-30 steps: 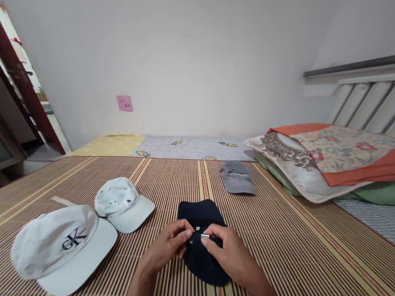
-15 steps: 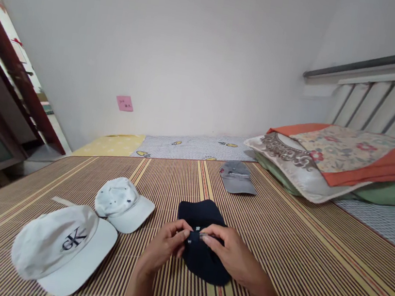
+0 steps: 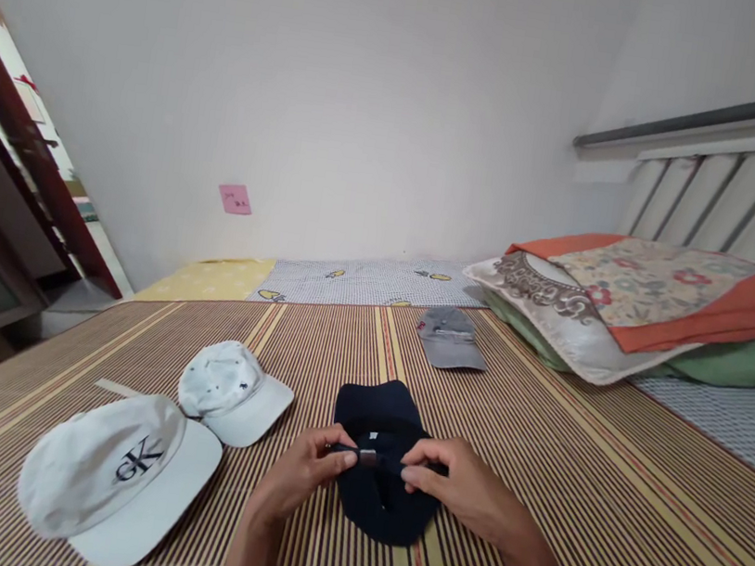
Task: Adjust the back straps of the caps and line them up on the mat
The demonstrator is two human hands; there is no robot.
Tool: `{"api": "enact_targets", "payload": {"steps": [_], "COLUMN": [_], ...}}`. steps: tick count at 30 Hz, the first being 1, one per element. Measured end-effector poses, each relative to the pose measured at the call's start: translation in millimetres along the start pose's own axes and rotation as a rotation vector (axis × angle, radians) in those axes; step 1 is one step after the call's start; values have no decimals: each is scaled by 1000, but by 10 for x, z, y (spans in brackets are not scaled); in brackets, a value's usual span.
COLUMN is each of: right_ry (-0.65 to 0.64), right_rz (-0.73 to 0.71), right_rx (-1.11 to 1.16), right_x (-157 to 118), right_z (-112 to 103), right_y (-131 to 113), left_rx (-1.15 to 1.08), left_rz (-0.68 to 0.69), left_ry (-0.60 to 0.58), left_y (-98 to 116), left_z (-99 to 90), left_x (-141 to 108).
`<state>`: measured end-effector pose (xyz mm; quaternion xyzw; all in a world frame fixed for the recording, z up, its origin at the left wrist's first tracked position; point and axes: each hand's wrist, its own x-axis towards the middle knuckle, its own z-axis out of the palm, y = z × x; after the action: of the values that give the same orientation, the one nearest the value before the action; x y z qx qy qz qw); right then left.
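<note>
A dark navy cap [image 3: 378,402] lies on the striped mat [image 3: 312,349] in front of me, its inside and back opening facing up. My left hand [image 3: 317,457] pinches the left part of its back strap, beside a small metal buckle [image 3: 368,457]. On the right, my right hand [image 3: 439,468] pinches the strap's other part between thumb and fingers. A small pale label shows inside the cap.
To the left lie a white cap with dark letters [image 3: 98,469] and a smaller white cap [image 3: 232,391]. A grey cap [image 3: 450,338] sits farther back. Pillows with an orange-edged cover [image 3: 665,286] are at the right, below a white radiator [image 3: 741,198].
My hands have moved apart along the strap, the right one rightward and the left one slightly left. The buckle between them now shows more clearly. The view has shifted a little.
</note>
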<state>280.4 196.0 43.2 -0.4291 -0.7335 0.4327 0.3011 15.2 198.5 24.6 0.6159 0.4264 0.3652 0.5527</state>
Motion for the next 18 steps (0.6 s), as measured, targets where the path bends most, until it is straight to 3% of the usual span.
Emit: {"api": "enact_targets", "payload": {"steps": [6,14,18], "right_ry": [145,177,209], "right_rz": [-47,-62,-65], "right_rx": [27,22,15], "right_x": [56,60,80], "right_z": [32,53,59], "right_y": [52,103,98], "left_rx": [44,-38,21], "left_rz": [12,3,63], "left_ry": [-44,-54,-37], "left_y": [14,42,60], "left_z": [-80,-52,-39], "left_x": [-50,-61,-45]}}
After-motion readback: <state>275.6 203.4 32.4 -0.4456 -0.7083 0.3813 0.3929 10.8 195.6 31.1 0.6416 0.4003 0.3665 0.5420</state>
